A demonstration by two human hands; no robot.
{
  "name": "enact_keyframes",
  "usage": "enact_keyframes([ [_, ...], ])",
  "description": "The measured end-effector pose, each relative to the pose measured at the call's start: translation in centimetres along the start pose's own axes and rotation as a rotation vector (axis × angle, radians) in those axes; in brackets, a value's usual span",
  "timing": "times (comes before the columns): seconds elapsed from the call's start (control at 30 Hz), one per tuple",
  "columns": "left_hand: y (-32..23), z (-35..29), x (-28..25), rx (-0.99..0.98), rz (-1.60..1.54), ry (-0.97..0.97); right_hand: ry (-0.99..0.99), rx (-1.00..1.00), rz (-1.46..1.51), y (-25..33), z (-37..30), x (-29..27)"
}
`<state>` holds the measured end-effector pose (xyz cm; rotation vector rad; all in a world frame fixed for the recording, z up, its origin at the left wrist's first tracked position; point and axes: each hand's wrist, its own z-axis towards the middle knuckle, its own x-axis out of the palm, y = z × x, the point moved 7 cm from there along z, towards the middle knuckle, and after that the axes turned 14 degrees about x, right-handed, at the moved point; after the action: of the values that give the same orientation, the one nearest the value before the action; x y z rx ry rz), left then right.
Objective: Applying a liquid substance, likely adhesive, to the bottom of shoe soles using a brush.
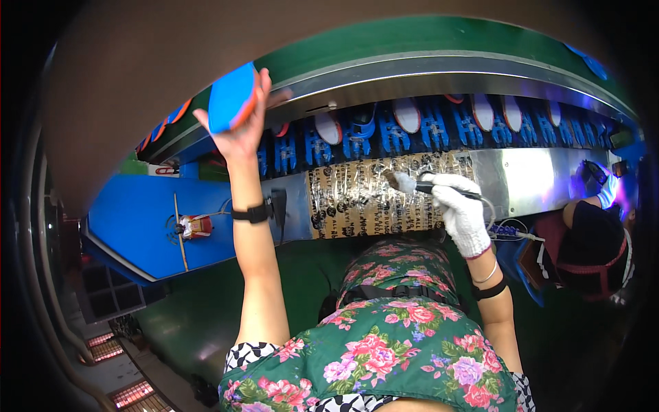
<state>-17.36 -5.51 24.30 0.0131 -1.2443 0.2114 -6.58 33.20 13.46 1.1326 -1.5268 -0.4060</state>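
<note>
My bare left hand point(241, 142) is raised at the far left, over the edge of the green belt. It holds a blue shoe sole point(232, 99) with an orange-red rim, thumb on one side and fingers along the other. In my right hand point(458, 213), which wears a white knit glove, is a brush point(405, 182) with a dark handle. The brush points left above a bench ledge point(357, 209) covered with printed brown paper under clear tape. The bristle tip looks dark, with a whitish part behind it.
Beyond the ledge runs a row of blue racks point(395, 135) with several pale soles point(407, 115). The green belt point(425, 41) lies above them. A blue table point(158, 220) carries a small red-and-white container point(195, 227). Another person point(594, 233) works at the right.
</note>
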Motion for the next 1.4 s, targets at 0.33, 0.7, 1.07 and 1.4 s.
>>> enact_keyframes([
  [0.33,-11.3,-0.3,-3.1,0.702,0.979,-0.471,-0.13,0.191,-0.035,-6.7,0.2,-3.1],
  [0.7,-16.3,5.1,-1.5,0.63,2.606,-0.243,-0.179,0.215,0.014,-7.7,-0.4,-3.6],
  [1.07,16.7,11.0,2.1,-0.169,1.964,0.485,-0.271,0.154,0.136,-6.3,-2.6,-7.2],
  [1.4,33.3,22.2,0.1,-0.13,2.161,0.831,-0.349,0.035,0.209,-3.9,-6.1,-11.7],
])
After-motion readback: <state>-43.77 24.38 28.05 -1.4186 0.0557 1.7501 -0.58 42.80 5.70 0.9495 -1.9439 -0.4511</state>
